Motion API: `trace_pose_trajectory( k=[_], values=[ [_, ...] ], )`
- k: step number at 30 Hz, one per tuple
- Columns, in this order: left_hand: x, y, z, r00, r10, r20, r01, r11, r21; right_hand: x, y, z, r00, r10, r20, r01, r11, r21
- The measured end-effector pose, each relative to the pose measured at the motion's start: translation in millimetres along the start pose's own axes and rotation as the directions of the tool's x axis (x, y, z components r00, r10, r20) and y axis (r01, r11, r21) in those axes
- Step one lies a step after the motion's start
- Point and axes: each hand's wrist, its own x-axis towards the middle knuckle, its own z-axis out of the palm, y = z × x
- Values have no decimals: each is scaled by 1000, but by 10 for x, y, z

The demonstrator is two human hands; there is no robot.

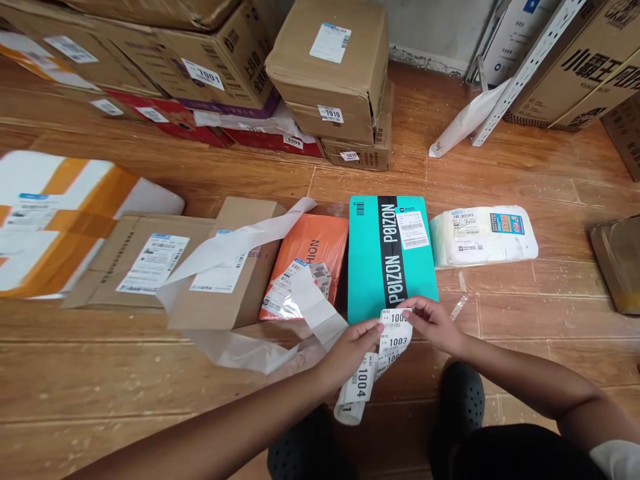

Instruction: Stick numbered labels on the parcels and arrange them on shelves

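Observation:
My left hand (356, 345) is closed on a strip of printed number labels (393, 343), pinching its left edge. On the strip I can read 1003 and 1004, and its lower part curls into a loose roll. My right hand (431, 321) pinches the top right corner of the same strip, by a label partly covered by the fingers. A long pale backing strip (310, 300) trails away to the left over the parcels. Just beyond my hands lies a teal POIZON box (366, 267) with a white shipping label. Left of it is an orange parcel (320, 240).
Brown cartons (265, 227) and an orange-taped white parcel (100, 200) lie to the left. A white wrapped package (485, 250) sits right of the teal box. Stacked cartons (330, 80) stand at the back, near a perforated metal post (525, 80). Wooden flooring (520, 300) runs beneath.

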Motion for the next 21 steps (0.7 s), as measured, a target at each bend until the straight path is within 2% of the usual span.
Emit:
trace_pose_trajectory(
  k=[4,6,8,10,13,15,17,19,21],
  values=[
    [-33,-113,-78,999,31,-18,-23,947,320,-104,225,123,1000,-24,12,25,996,-86],
    [-73,-288,-127,1000,-9,-4,10,871,491,-224,469,268,995,67,77,-61,995,-78],
    [-123,-508,-172,994,-104,-18,94,806,585,-347,743,432,979,181,90,-176,982,-64],
    [-173,-698,-217,983,-181,-41,167,767,619,-424,977,556,976,216,-1,-216,973,-76],
    [-233,-802,-313,977,-209,-34,177,719,672,-394,1184,567,965,175,-194,-197,975,-99],
    [-275,-768,-400,980,-197,-32,155,647,747,-296,1254,468,929,144,-342,-191,976,-108],
    [-327,-727,-493,982,-180,-53,150,587,796,-180,1312,353,860,117,-497,-200,973,-118],
    [-390,-735,-573,982,-179,-63,157,584,797,-81,1374,287,782,100,-615,-216,969,-117],
    [-459,-808,-634,977,-211,-40,167,627,761,-18,1429,292,714,90,-694,-224,969,-105]
  ],
)
